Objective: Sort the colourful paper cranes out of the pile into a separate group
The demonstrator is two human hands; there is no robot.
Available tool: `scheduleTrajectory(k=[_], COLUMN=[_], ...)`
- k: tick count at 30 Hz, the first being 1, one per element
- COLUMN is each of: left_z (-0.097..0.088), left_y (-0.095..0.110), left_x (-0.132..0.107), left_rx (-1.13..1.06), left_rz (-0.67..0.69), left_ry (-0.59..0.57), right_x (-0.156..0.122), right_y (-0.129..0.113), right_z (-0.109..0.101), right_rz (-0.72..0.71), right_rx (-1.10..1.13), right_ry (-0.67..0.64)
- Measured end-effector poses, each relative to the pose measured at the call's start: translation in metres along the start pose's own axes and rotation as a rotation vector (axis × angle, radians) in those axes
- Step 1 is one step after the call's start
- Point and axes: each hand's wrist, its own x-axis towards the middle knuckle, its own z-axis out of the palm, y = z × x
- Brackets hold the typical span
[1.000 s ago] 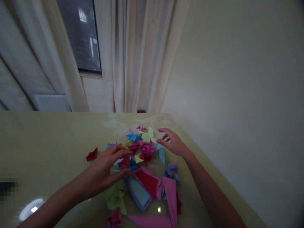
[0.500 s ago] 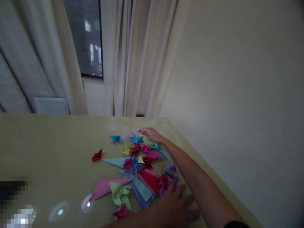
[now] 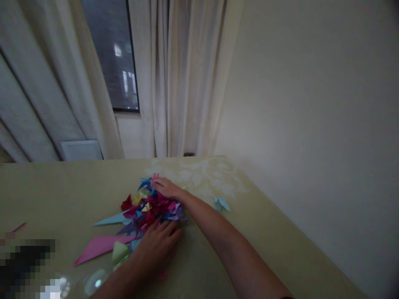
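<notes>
A pile of folded paper pieces point(image 3: 160, 202), in magenta, red, blue, yellow and purple, lies on the table between my two hands. Several look like origami cranes. My right hand point(image 3: 168, 187) reaches over the far side, fingers outstretched, touching the blue and pink pieces there. Along the near right side, my left hand point(image 3: 162, 238) presses against the pile with its fingers extended; neither hand visibly grips a piece. Toward the left, a long pink folded paper point(image 3: 99, 248) and a pale blue pointed one point(image 3: 110, 219) stick out. My left wrist partly covers a light green paper point(image 3: 120, 252).
A single pale blue crane point(image 3: 221, 204) sits apart, right of my right forearm. The yellowish table point(image 3: 274, 249) meets a plain wall on the right, with curtains point(image 3: 199, 83) and a window behind. A thin pink strip point(image 3: 19, 227) and a dark blurred object point(image 3: 25, 261) are at left.
Both hands have swept leftward, pushing the scattered paper pieces into a tighter heap. One pale blue crane stays behind on the right. The view has shifted slightly.
</notes>
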Motion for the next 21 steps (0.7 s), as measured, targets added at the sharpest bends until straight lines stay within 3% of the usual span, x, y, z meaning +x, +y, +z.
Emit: scheduleTrajectory(k=[2,4,6,8,11,15,18,21], left_z=[-0.008,-0.013,-0.013,-0.01,-0.007,-0.012,-0.022,-0.031], left_y=[-0.019,-0.031,-0.034,-0.031,-0.027,-0.041,-0.055,-0.062], left_x=[-0.017,-0.03,-0.039,-0.042,-0.035,-0.005,0.026,0.049], left_rx=[0.036,0.087,0.125,0.126,0.107,0.16,0.181,0.179], left_rz=[-0.113,-0.198,-0.219,-0.179,-0.112,-0.14,-0.149,-0.178], left_ry=[0.004,0.023,0.049,0.098,0.205,0.299,0.217,-0.003], right_x=[0.012,0.018,0.017,0.004,-0.042,-0.138,-0.203,-0.242], right_y=[-0.024,-0.041,-0.047,-0.041,-0.018,0.014,0.028,0.034], right_z=[0.014,0.013,-0.004,-0.034,-0.09,-0.148,-0.158,-0.142], right_rz=[-0.072,-0.127,-0.133,-0.082,0.027,0.181,0.297,0.371], right_rx=[0.03,0.054,0.062,0.053,0.014,-0.093,-0.135,-0.117], right_ry=[-0.046,-0.061,-0.014,0.09,0.242,0.39,0.47,0.472])
